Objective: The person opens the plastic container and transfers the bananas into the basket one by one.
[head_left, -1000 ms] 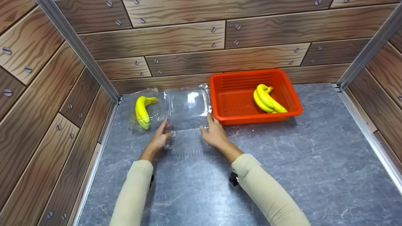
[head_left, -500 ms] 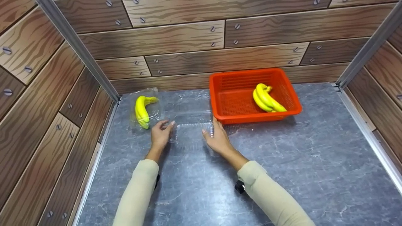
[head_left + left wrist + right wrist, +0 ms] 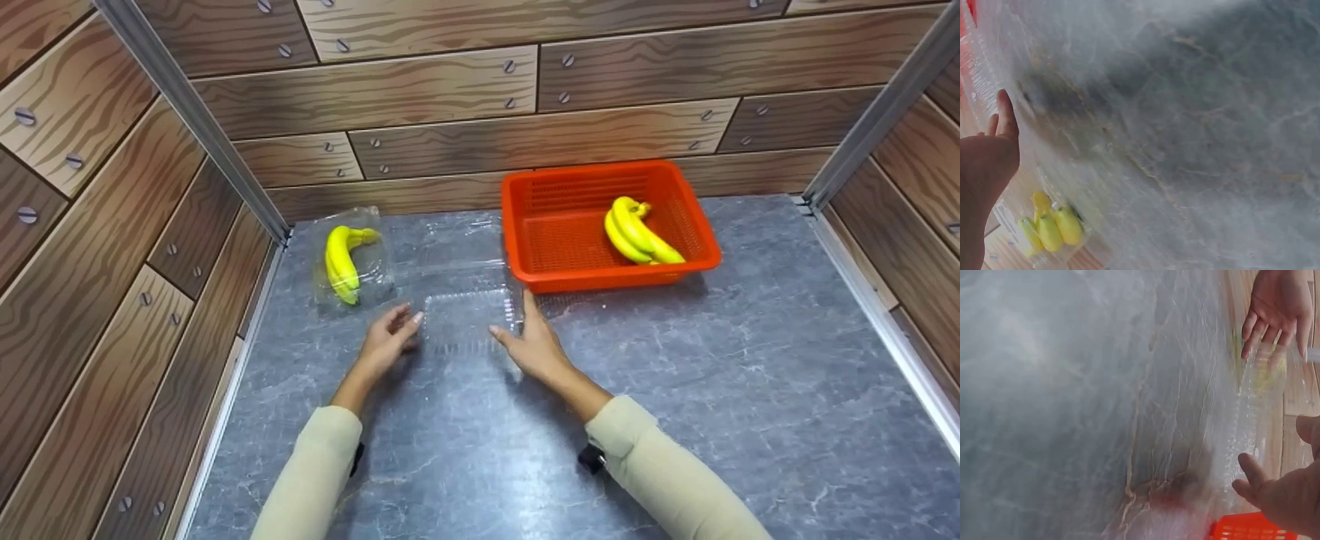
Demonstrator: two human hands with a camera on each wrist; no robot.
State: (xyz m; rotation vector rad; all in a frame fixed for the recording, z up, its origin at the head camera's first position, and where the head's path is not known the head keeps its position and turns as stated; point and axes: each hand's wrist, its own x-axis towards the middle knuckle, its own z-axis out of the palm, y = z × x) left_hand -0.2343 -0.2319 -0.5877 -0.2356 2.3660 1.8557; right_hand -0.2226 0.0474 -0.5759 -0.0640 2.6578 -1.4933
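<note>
A see-through plastic clamshell box [image 3: 469,319] lies unfolded on the grey marbled table, its lid [image 3: 461,240] spread toward the back wall. My left hand [image 3: 388,343] is at the box's left side, fingers loosely bent and thumb by the edge. Along the right side my right hand [image 3: 536,341] extends its fingers, with the thumb apart over the near part. Both hands [image 3: 1278,304] also show in the right wrist view, on either side of the clear plastic. To the left, a second clear box [image 3: 375,270] encloses yellow bananas [image 3: 342,262].
An orange-red plastic basket [image 3: 555,283] stands against the back wall, right of the unfolded box. Inside it lies a bunch of bananas [image 3: 636,232]. Wood-patterned panels [image 3: 442,97] with metal corner posts [image 3: 202,127] enclose the table at the back and sides.
The bright reflection on the raised lid has gone, and the lid now lies flatter. Both hands have shifted slightly toward me, the right one also rightward. Bananas and basket stay put.
</note>
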